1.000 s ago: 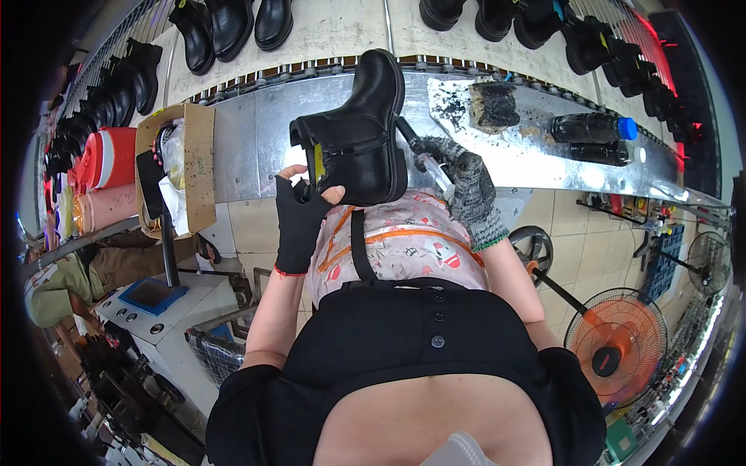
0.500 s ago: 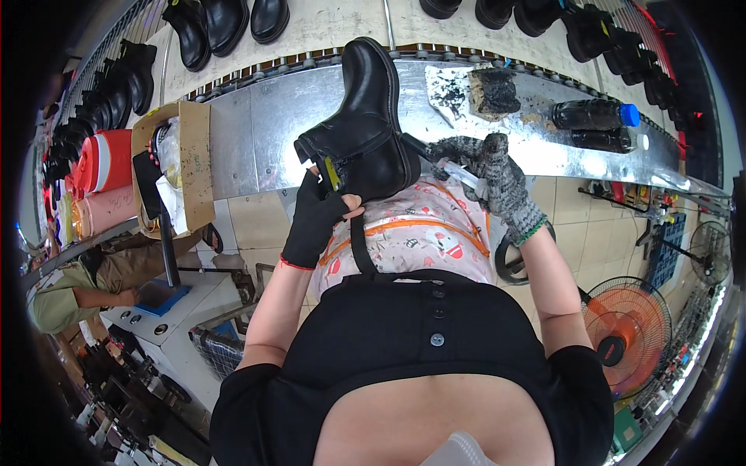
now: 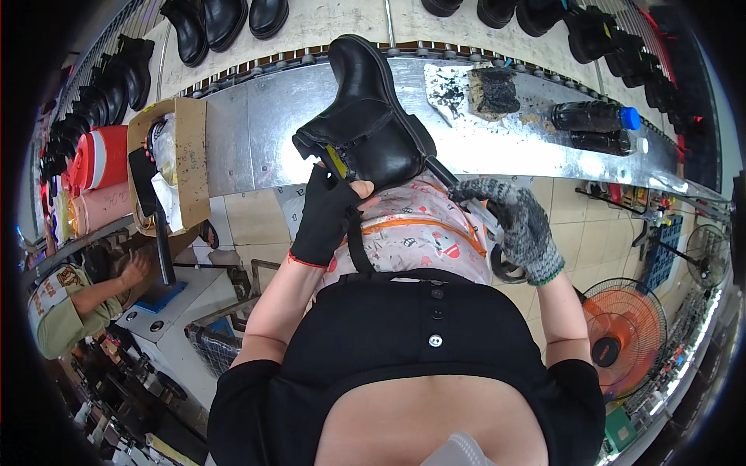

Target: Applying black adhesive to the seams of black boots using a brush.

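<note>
A black leather ankle boot [image 3: 379, 136] lies tilted over the bench edge, toe pointing away and its opening to the left. Bare fingertips show from the black glove on my left hand [image 3: 325, 213], which pinches the boot's near side by the opening, next to a yellow patch [image 3: 336, 161]. My right hand [image 3: 517, 221], in a grey knit glove, is closed around a slim tool with a dark end [image 3: 441, 171] and a pale, clear-looking part by the palm. The dark end meets the boot's sole edge near the heel. The tool's exact kind cannot be made out.
On the metal bench [image 3: 229, 136] are a blackened block [image 3: 493, 91] on a stained sheet and two dark-filled bottles [image 3: 587, 116]. A cardboard box [image 3: 194, 163] stands left. More boots [image 3: 225, 23] line the far rack. A fan [image 3: 625, 334] is at right; another person [image 3: 74, 299] is at left.
My right hand and the tool have moved toward me and slightly right, with the dark end lower along the sole. The boot has turned slightly, its toe shifting left.
</note>
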Tool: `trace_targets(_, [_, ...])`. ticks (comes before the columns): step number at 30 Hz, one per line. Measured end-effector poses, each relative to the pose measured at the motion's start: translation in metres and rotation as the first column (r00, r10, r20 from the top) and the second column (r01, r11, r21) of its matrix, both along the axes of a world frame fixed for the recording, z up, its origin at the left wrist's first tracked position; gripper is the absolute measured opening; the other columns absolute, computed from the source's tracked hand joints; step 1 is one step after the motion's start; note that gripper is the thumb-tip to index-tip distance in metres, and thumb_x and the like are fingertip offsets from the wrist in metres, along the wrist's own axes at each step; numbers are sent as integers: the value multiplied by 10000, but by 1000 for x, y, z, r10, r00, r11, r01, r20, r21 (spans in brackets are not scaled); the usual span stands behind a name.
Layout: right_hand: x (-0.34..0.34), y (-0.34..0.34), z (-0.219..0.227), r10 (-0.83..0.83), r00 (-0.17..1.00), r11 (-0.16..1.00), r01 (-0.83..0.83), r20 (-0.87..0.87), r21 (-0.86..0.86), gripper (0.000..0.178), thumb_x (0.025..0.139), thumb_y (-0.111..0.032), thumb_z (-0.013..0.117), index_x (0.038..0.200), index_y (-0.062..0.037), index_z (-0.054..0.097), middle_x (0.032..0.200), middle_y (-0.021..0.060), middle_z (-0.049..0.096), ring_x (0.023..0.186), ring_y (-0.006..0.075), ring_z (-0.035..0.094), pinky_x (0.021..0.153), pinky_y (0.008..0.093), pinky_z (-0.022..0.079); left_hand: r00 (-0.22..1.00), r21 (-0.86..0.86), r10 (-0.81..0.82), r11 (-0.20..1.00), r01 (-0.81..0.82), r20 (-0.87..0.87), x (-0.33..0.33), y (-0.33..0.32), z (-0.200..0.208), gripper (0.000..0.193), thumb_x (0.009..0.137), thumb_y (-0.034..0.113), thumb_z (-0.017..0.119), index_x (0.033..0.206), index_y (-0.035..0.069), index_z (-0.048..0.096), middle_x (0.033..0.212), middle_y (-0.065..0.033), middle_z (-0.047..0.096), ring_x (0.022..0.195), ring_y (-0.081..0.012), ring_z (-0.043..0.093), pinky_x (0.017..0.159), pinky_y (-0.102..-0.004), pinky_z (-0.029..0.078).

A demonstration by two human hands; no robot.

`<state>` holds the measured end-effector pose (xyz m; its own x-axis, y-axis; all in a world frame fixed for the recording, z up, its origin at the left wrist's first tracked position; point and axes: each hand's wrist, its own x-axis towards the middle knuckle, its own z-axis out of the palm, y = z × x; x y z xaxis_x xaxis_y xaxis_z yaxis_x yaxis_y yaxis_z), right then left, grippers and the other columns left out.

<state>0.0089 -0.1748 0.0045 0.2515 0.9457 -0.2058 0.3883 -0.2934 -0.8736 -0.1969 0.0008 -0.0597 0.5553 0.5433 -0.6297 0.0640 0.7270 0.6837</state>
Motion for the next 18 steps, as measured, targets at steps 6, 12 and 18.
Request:
trace_targets(6, [-12,-14,4,-46,996,999,45,72,11,318,815,-243,515,1022,-45,653,985,134,666,912,301,641,808,340,486,990,-122,58,992,-42,132,4,8,-1,431,744,-4,635,1138,3,460,973,-126,587,839,-229,634,731,-349,579])
trace_targets(12, [-20,-21,-4,-89,995,993,86,38,83,406,833,-341,499,1056,-37,648,1039,166,653,962,324,627,860,383,474,977,-203,73,979,-31,202,7,16,8,360,789,28,584,1121,-83,496,1047,-196,596,898,-299,650,712,-295,590])
trace_targets(18, [-17,-26,-14,-177,957,963,216,-230,160,281,860,-164,515,1065,-15,635,1020,151,660,987,276,628,882,347,467,952,-212,108,976,-47,285,6,21,17,469,790,72,587,1216,-75,453,1106,-214,581,949,-326,638,704,-248,592])
